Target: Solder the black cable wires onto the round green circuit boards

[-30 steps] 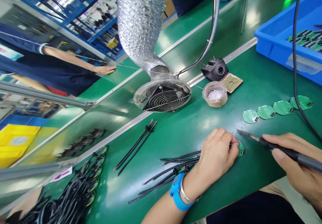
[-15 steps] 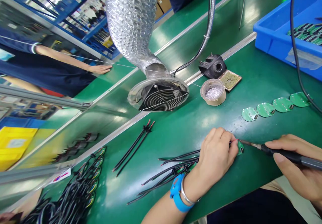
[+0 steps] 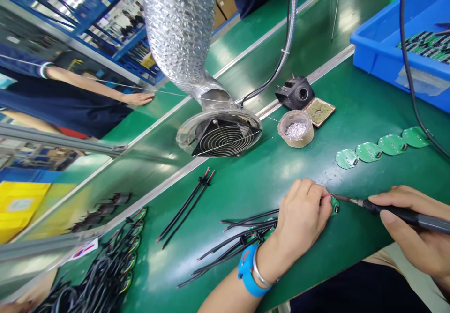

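My left hand (image 3: 304, 214) is closed around the end of a cable, pinching it by a small green circuit board (image 3: 335, 205). A thin red wire (image 3: 327, 195) pokes out from between the fingers over the board; the rest of the grip is hidden. In my right hand (image 3: 411, 228) is a soldering iron (image 3: 390, 211), its tip touching or nearly touching the red wire end. Several black cables (image 3: 225, 247) lie beneath and left of my left wrist, with bits of green board among them.
A fume extractor (image 3: 225, 135) hangs over the bench. Behind my hands are a tub of solder bits (image 3: 296, 129), an iron stand (image 3: 297, 93), and several round green boards (image 3: 392, 144). A blue bin (image 3: 379, 55), loose cables (image 3: 186, 210), a cable pile (image 3: 101, 266) and a co-worker's hand (image 3: 138, 98) surround this.
The view has shifted very slightly, so the background sits a little farther left. Both hands keep their grip and place, with the iron tip still at the red wire.
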{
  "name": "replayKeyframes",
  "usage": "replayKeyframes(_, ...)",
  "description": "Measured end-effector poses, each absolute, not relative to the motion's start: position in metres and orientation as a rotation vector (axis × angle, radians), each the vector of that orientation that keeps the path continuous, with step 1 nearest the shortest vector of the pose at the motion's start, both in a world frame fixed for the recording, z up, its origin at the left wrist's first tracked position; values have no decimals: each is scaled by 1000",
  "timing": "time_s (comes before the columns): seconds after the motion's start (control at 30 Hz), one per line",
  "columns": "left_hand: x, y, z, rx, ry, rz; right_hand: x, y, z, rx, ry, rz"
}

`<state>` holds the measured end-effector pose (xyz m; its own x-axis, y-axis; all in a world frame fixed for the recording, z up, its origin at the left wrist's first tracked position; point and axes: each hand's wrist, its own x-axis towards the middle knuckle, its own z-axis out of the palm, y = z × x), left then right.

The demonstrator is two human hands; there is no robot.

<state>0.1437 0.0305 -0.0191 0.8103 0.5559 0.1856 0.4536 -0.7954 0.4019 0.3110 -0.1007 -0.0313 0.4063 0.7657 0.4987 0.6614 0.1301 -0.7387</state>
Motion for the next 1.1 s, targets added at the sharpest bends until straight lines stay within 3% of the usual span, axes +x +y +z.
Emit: replayKeyframes(1.1, 145, 30, -15, 2667, 796, 360, 309, -109, -29, -1520, -1259, 17)
